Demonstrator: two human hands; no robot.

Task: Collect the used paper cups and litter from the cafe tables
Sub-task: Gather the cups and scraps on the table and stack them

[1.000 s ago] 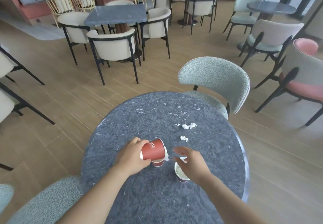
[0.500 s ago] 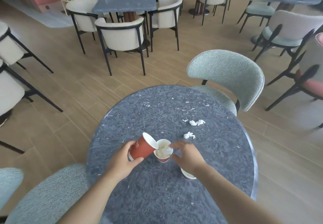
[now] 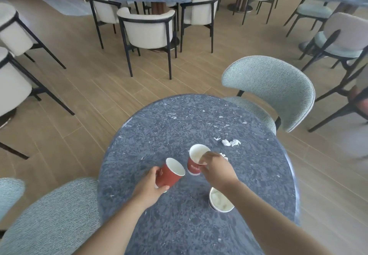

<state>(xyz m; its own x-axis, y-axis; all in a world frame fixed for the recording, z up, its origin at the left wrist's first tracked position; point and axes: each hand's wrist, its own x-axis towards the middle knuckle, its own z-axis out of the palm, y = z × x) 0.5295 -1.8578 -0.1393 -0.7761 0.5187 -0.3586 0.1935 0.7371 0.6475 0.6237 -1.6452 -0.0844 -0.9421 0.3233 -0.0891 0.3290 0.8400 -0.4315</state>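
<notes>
Left hand (image 3: 148,188) grips a red cup (image 3: 170,174), tilted, mouth toward table (image 3: 159,135) centre. Right hand (image 3: 216,167) pinches the rim of a second cup (image 3: 196,159) holding tissue, just beside the first. Third cup (image 3: 220,201) stands near the right forearm. Scraps (image 3: 231,142) lie toward the far edge.

Matt paper cups (image 3: 170,175); seemingly stone table (image 3: 179,127)
</notes>
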